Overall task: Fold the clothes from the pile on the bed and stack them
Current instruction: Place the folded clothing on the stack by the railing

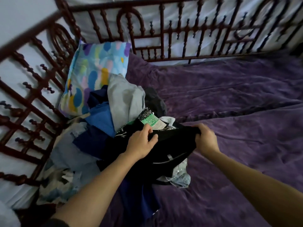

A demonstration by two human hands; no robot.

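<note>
- While you grip the black printed cotton garment (168, 145) with both hands, it sits on top of the jumbled pile of clothes (88, 141), at the left side of the purple velvety bedspread (229, 104), not yet spread or folded.
- Your left hand (141, 141) curls its fingers into the cloth just below the green printed patch. Your right hand (205, 138) bunches the garment's far edge in a tight fist.
- Plenty is waiting underneath: a pale grey soft top (124, 95), a bright blue shirt (100, 117), navy pieces, and light washed denim (180, 177) poking out at the near edge.
- That heap rests against the pastel-patterned pillow (95, 71) by the dark wooden spindle rail (164, 30).
- No folded item and no stack show anywhere in view, so I'd call this the very start: first piece in hand, everything left to fold.
- The broad purple spread on your right looks like the spot to lay it flat.
</note>
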